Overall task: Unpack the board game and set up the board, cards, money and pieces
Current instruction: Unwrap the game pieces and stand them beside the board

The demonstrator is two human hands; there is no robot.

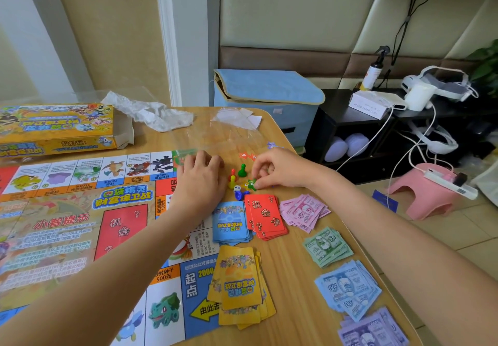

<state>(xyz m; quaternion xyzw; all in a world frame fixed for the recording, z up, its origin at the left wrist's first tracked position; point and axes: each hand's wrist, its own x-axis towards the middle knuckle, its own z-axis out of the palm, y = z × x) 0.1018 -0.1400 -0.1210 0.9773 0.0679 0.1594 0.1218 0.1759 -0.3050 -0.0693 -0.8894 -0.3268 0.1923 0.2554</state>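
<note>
Right hand [272, 169] pinches a small green star piece [252, 184], probably sorting it from the pawns [237, 177] just beside it. Left hand [200, 177] rests knuckles-up at the board [80, 227] edge, fingers curled; whether it holds anything I cannot tell. Cards [265, 215] and money [327, 246] lie stacked on the table right of the board, within reach.

home room: padded wall [296, 8], storage box [269, 95]

Red cards [265, 215], blue cards [230, 224], pink notes [304, 212].
</note>
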